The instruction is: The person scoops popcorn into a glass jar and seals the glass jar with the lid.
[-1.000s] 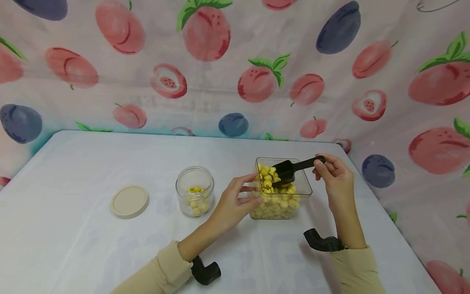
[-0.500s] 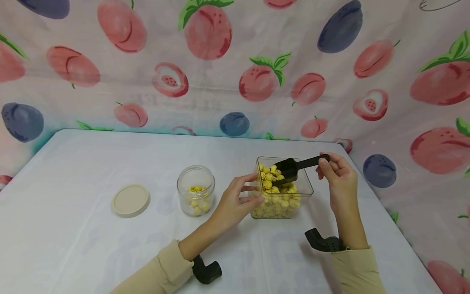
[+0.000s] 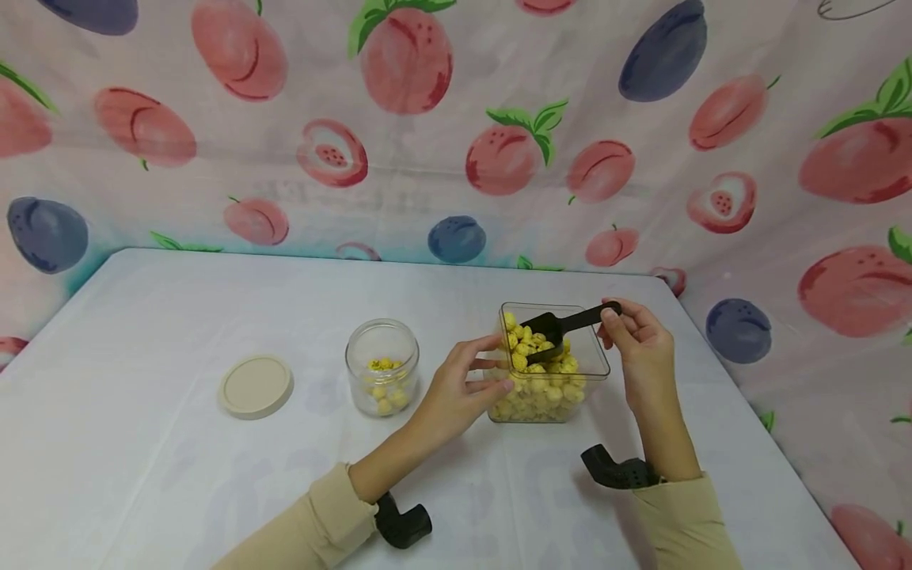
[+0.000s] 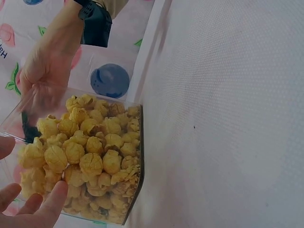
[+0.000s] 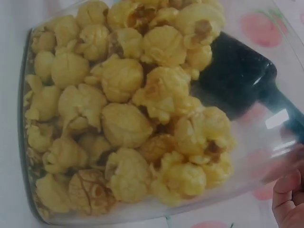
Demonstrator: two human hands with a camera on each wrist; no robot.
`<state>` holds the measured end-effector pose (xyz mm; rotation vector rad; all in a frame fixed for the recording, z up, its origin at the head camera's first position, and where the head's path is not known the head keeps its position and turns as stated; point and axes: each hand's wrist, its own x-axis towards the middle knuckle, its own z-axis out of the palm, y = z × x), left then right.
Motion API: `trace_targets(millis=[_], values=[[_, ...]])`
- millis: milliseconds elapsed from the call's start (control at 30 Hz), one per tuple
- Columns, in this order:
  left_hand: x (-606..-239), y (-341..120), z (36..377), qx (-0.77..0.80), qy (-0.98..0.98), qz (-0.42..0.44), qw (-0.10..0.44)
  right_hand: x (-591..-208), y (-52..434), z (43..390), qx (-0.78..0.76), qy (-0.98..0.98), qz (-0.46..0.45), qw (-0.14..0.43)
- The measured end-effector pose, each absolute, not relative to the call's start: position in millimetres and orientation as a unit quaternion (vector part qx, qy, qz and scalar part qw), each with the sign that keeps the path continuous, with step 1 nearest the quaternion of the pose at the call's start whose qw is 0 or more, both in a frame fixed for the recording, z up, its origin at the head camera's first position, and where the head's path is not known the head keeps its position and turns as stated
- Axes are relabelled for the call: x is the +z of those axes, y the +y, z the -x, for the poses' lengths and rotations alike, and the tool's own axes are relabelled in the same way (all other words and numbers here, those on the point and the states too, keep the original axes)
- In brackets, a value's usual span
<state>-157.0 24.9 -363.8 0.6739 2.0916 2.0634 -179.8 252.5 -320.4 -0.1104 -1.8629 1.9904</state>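
The right hand (image 3: 637, 348) pinches the far end of a black scoop (image 3: 552, 328) by its handle. The scoop is long and thin, and its long line runs from the right hand, on the right, down to the left. Its open cup end points left and a little down, into the yellow popcorn (image 3: 541, 380). The handle end sits higher, up over the right rim of the box. The popcorn fills a clear square box (image 3: 594, 360) that stands on the white surface (image 3: 178, 317). In the right wrist view, the dark cup of the scoop (image 5: 237, 80) is pushed in beside the puffy pieces. The left hand (image 3: 459, 392) is on the left side of the box, with its thumb and fingers curled around that side to hold it. To the left of that hand stands a small round glass jar (image 3: 381, 366) with a few popcorn pieces at the bottom. It has no lid on. A flat round cream lid (image 3: 256, 385) lies on the surface, further left, apart from the jar.
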Motion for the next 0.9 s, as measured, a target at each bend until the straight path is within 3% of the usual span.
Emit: trace_targets(millis=[533, 900], values=[[-365, 25, 158, 0.679, 0.697, -0.222, 0.062, -319, 263, 177, 0.716, -0.673, -0.062, 0.177], [-366, 25, 159, 0.679, 0.697, -0.221, 0.066, -317, 248, 177, 0.707, -0.679, 0.014, 0.197]])
